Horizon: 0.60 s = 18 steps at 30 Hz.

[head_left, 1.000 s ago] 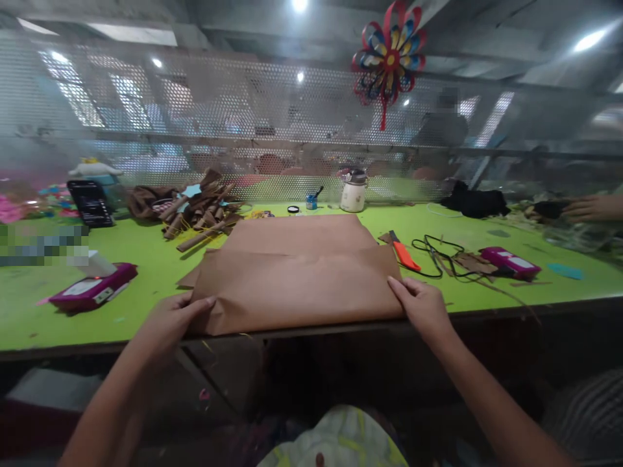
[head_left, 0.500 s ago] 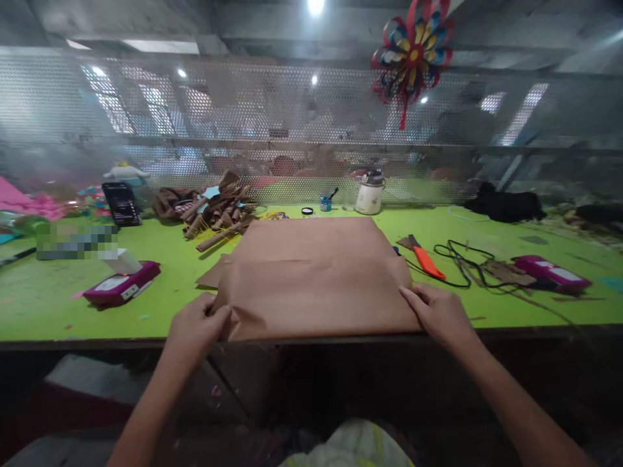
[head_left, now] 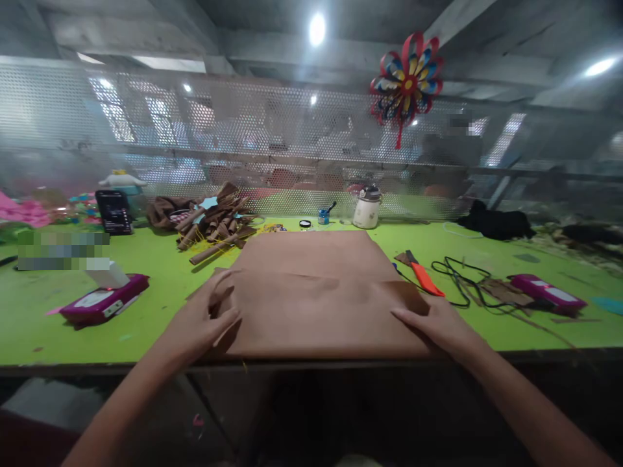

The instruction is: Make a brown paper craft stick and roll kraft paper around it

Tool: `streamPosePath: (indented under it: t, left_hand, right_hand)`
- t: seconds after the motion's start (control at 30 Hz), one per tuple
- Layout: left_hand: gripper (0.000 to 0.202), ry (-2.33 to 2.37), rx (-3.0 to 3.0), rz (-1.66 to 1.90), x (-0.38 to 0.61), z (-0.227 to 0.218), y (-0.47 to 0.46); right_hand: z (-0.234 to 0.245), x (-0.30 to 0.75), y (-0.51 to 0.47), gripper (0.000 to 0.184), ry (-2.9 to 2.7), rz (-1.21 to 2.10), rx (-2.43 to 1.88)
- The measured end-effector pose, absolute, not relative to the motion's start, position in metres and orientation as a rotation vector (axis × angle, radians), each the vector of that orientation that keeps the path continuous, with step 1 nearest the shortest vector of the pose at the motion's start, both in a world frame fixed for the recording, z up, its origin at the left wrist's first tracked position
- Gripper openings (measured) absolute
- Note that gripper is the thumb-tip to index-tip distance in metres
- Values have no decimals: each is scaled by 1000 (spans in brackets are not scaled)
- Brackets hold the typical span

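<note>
A large sheet of brown paper (head_left: 311,292), folded over itself, lies on the green table (head_left: 160,279) with its near edge at the table's front edge. My left hand (head_left: 202,321) is at the sheet's left near corner, thumb raised and fingers curled around the paper's edge. My right hand (head_left: 438,324) lies flat on the right near corner, fingers stretched out and pressing the paper down.
An orange utility knife (head_left: 423,277) and a black cord (head_left: 457,272) lie right of the paper. Magenta boxes sit at left (head_left: 104,303) and right (head_left: 548,292). Brown paper rolls (head_left: 214,224), a phone (head_left: 113,211), a white jar (head_left: 366,209) and a perforated screen (head_left: 272,130) stand behind.
Both hands have slid forward from the near edge onto the paper. The right hand went from gripping the edge to lying flat. The camera tilted slightly.
</note>
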<state>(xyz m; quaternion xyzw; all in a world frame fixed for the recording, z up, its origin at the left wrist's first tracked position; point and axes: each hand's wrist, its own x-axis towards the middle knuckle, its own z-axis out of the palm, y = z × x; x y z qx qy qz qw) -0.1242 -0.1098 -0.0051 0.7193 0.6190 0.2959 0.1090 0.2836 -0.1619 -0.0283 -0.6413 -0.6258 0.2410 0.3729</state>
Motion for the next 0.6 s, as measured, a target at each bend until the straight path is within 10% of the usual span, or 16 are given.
streamPosePath:
  t: [0.6]
  left_hand:
    - [47, 1779, 1871, 1005, -106, 3, -54]
  right_hand:
    - [-32, 300, -85, 35, -1318, 865, -1516]
